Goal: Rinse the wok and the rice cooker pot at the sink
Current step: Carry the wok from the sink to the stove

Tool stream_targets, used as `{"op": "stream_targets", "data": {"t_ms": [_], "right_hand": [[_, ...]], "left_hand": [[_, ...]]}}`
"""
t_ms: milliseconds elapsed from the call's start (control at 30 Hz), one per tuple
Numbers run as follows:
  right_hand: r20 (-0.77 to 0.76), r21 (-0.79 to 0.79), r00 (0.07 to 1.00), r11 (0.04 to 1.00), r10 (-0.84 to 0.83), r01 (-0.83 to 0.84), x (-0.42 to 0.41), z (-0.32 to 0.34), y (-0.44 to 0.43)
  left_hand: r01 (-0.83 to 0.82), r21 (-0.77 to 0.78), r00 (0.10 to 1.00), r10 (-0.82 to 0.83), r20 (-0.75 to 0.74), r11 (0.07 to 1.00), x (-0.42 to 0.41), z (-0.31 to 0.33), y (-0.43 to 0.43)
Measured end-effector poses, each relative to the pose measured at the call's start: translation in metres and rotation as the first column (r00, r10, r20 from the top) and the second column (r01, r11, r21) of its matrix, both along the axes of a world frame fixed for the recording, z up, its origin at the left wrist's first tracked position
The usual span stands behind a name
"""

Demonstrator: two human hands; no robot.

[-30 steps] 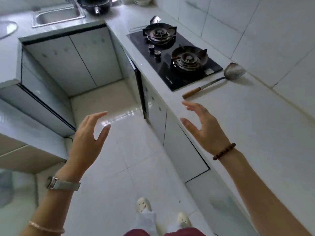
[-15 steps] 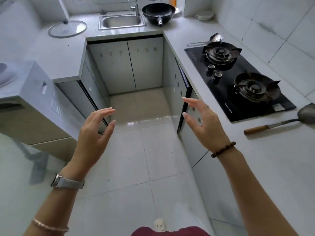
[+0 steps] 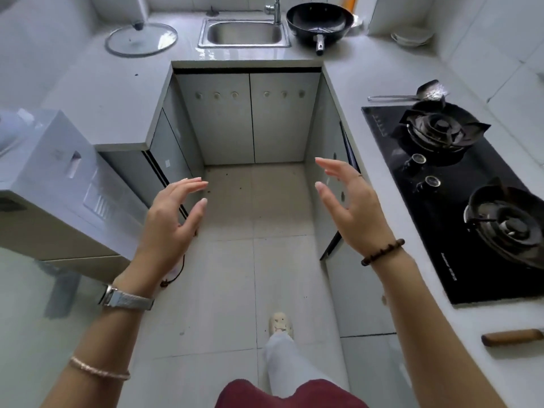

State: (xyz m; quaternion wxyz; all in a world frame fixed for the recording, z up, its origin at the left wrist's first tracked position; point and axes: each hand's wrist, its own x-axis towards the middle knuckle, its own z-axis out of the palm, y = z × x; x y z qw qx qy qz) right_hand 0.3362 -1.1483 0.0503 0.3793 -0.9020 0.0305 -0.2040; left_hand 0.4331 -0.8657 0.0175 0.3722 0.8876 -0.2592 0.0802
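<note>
1. Both hands stay raised over the floor, while the view has swung round to face the sink point(image 3: 244, 46) squarely.
2. Left hand point(image 3: 173, 213) and right hand point(image 3: 350, 207) are released, fingers loosely spread, palms facing each other, grasping nothing, well short of the sink.
3. Black wok point(image 3: 319, 20) sits on the worktop point(image 3: 117, 92) just right of the sink, handle pointing toward the person.
4. Glass lid point(image 3: 141, 39) lies left of the sink.
</note>
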Motion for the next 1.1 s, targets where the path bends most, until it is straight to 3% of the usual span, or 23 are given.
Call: {"op": "stream_targets", "data": {"t_ms": [467,1100], "right_hand": [[-0.066,0.034,0.997,0.999,0.027,-0.025,0.189,0.003,-0.071],[-0.055,0.099,0.985,0.980,-0.166,0.171,0.447,0.009,-0.096]], "left_hand": [[-0.076,-0.048,0.997,0.075,-0.029,0.996,0.176,0.017,-0.067],[0.169,-0.033,0.985,-0.168,0.026,0.985,0.487,0.038,-0.133]]}}
